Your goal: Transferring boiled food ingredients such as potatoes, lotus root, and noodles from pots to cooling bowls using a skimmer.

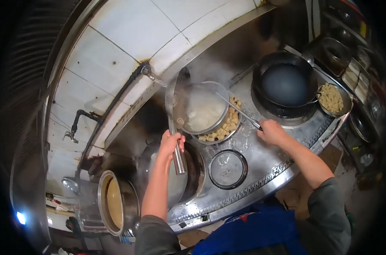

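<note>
My left hand point(172, 143) is closed around the steel handle of a large perforated strainer point(170, 102), which stands tilted beside a steel basin point(205, 110). Pale pieces lie in the basin under steam; what they are I cannot tell. In my right hand point(272, 132) is the dark handle end of a long thin steel utensil point(239, 111). Its far end reaches over the basin, and the shape of its head is unclear. Beneath the basin sits a wider bowl holding tan cubes point(223, 130), possibly tofu, and the basin covers part of them.
A black wok point(285, 79) with cloudy liquid sits at right, beside a bowl of tan cubes point(331, 98). Another wok point(175, 185) lies below my left forearm. A round dark-rimmed piece point(228, 169) is on the steel counter. Left are a stockpot point(134, 197) and wall tap point(71, 135).
</note>
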A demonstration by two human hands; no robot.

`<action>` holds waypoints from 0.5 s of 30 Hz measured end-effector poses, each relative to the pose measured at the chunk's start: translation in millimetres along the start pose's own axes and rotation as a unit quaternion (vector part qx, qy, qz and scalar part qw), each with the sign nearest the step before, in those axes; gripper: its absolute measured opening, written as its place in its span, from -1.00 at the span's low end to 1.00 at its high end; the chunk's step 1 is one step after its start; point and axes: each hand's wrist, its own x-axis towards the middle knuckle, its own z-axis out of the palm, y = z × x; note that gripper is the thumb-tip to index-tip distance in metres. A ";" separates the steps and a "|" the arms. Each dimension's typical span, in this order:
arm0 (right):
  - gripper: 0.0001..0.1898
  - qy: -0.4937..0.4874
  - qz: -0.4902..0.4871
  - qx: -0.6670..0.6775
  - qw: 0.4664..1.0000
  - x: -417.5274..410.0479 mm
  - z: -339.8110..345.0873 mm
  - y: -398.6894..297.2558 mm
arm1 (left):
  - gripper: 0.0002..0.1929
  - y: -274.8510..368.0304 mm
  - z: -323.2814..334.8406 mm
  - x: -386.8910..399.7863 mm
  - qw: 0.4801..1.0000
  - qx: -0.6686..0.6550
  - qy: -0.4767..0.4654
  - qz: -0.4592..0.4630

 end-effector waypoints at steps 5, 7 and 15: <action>-0.78 0.114 -0.107 -0.071 0.985 -19.3 27.7 0.8 | -0.93 6.7 7.4 -8.3 0.998 -0.051 -0.040 0.001; -0.82 0.125 -0.142 -0.105 0.976 -30.5 41.1 2.1 | -0.88 1.4 1.6 -3.9 0.991 -0.107 -0.076 0.016; -0.64 0.141 -0.168 -0.222 0.950 -63.8 38.3 32.3 | -0.76 3.5 -26.9 -28.7 0.996 -0.040 -0.019 0.078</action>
